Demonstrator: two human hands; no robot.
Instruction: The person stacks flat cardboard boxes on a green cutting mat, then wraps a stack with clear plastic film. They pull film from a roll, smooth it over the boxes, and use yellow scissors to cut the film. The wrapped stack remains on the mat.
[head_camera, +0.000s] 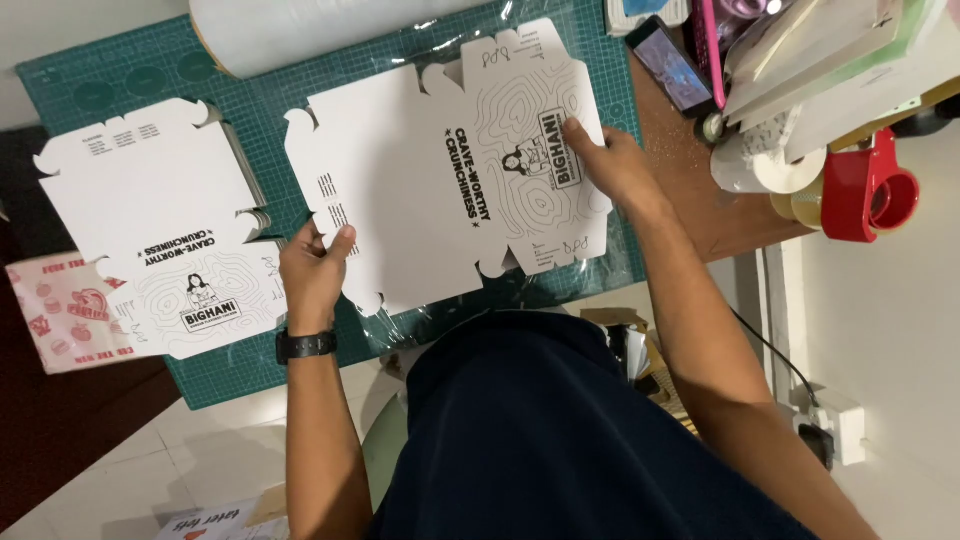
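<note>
White flat carton (450, 170) beside stacked white cartons (150, 220).

Both bare forearms rise from the bottom of the frame toward its centre. The left hand (315, 265) sits left of centre, fingers curled and thumb stretched to the right — a dark band circles its wrist. The right hand (612, 165) lies higher, right of centre, palm down, fingers pointing to the upper left.
</note>
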